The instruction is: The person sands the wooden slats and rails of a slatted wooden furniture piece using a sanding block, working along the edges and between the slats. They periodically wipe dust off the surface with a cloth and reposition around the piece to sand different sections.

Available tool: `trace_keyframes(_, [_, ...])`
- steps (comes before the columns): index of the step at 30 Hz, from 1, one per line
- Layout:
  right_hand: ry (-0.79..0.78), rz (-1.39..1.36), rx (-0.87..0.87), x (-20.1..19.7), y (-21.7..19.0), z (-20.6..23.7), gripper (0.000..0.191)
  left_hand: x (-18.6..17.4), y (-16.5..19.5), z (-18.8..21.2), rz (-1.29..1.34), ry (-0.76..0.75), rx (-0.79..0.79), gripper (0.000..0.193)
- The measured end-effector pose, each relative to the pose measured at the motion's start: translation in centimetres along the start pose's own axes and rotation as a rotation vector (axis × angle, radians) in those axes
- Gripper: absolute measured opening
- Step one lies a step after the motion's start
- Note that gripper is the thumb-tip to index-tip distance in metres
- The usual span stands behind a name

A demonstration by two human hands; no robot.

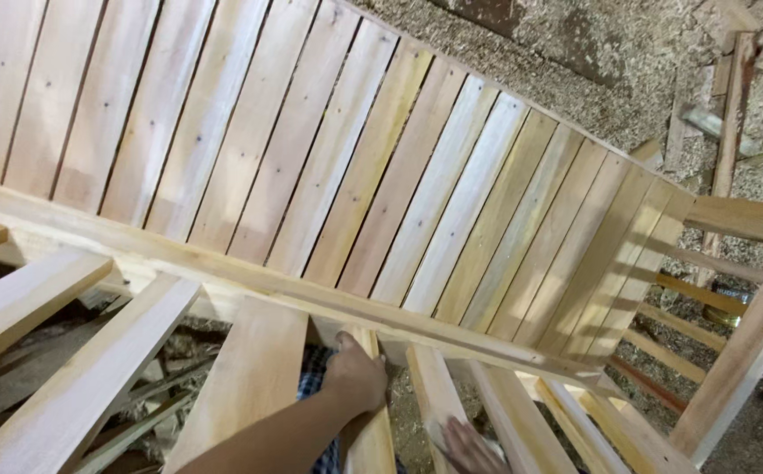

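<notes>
My left hand [355, 373] reaches up from the bottom edge, its fingers closed around the upper end of a narrow pale wooden slat [371, 439]. That end sits just under a long horizontal rail [223, 268]. My right hand [471, 448] is blurred at the bottom edge and lies flat, fingers spread, on the neighbouring slat [429, 386]. Behind the rail rises a wide panel of several upright planks [329, 149] set side by side.
Broad loose planks [74, 386] slant at the lower left. More slats [565, 421] and a thick post [750, 351] form a frame at the lower right. Sawdust and wood offcuts [723, 105] cover the ground at the upper right. A checked cloth [314, 377] shows beneath my left arm.
</notes>
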State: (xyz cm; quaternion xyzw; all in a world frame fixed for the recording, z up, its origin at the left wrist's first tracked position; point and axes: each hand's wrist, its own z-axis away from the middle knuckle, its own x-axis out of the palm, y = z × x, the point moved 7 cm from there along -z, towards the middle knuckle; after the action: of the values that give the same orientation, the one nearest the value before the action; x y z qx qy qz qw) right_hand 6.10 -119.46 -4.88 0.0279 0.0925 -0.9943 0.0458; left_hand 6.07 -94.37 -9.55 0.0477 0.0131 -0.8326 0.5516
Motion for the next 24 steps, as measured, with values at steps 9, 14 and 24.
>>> trace_keyframes(9, [0.132,-0.134,0.004,-7.4,-4.8,-13.1,0.077,0.7,-0.7,-1.2,-0.035,0.024,-0.001,0.093])
trace_keyframes(14, [-0.103,0.015,-0.155,-0.3,0.9,-0.5,0.074,1.2,-0.9,-1.6,-0.098,-0.002,-0.002,0.090])
trace_keyframes(24, [0.115,-0.004,-0.083,-6.5,-4.1,-15.3,0.059,1.2,-0.7,-1.9,-0.059,0.023,0.032,0.092])
